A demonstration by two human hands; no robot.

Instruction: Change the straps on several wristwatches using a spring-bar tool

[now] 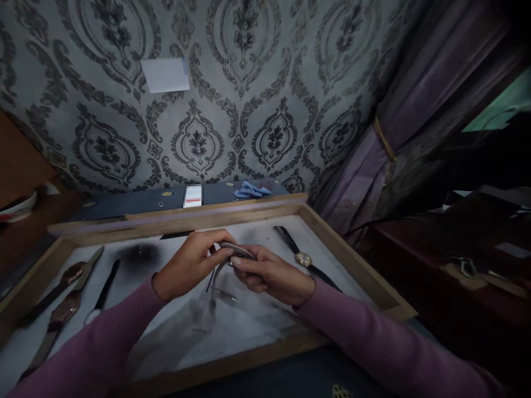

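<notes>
Two-handed pinch: left hand [182,266], right hand [271,273] grasping curved grey band [240,250] | we judge it light, springy | we'd hold its edges

Person's own garment: long-sleeved, muted purple-mauve, plain close-fitting knit. Left sleeve [112,337], lower left of the frame, finely ribbed towards its cuff [154,293]. Right sleeve [365,331], lower right, matching colour, surface smooth to slightly creased. Both sleeves end at the wrist. Left hand [187,264] and right hand [274,275], centre, bare.
</notes>
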